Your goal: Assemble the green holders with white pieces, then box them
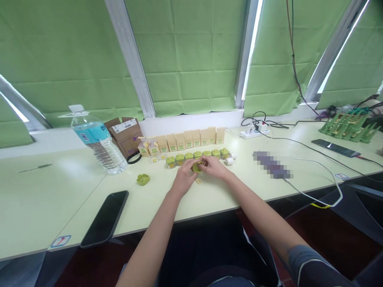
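Observation:
My left hand (184,177) and my right hand (214,166) meet over the table, both with fingers closed around a small green plastic piece (197,167). Its exact kind is partly hidden by the fingers. Just below it on the table lies a small yellow loop (198,181). Behind my hands stands a row of several small clear boxes with green lids (180,159). To the left of my left hand, a separate green lid-like piece (143,179) lies on the table. White earbud-like pieces (229,161) sit to the right of the row.
Several small cream cartons (188,139) stand in a row at the back. Left are a water bottle (100,139), a cardboard box (127,137) and a phone (104,217). A power strip (254,132), cables, another phone (335,148) and a green rack (348,125) lie right.

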Motion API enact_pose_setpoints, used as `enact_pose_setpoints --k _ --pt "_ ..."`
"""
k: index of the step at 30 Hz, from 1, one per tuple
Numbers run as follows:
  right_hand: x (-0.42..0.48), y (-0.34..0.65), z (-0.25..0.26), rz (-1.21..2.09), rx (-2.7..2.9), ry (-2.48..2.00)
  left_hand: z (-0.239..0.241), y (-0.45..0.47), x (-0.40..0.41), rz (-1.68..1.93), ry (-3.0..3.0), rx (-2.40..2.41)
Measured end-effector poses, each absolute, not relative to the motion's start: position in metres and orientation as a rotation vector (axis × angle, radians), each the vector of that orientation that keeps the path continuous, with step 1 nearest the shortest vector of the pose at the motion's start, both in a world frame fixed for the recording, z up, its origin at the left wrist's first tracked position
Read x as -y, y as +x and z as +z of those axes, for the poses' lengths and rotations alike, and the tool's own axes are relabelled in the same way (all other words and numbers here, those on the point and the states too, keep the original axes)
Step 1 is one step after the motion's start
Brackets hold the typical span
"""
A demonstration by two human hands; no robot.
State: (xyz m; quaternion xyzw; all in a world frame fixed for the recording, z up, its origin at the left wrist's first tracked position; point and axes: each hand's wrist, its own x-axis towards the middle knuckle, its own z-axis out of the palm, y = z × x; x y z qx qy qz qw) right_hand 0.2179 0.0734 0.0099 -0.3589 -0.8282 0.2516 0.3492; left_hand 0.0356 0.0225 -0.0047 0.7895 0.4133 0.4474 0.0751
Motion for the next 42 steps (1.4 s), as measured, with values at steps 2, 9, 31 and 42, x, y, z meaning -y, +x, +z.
enact_pose_setpoints --k 2,9,31,42 --pt "-0.073 0.217 0.011 0.641 2.139 -0.941 -0.003 0.036 -0.022 1.343 2.372 -1.259" --pt "-0.071 0.218 0.014 0.63 2.11 -0.972 -0.002 0.036 -0.021 1.375 2.376 -1.325" --pt "-0.065 0.303 0.024 0.2 1.971 -1.794 -0.009 0.034 -0.026 1.327 2.287 -1.564" --pt "-0.065 0.318 0.02 0.196 1.99 -2.05 -0.006 0.036 -0.024 1.344 2.269 -1.501"
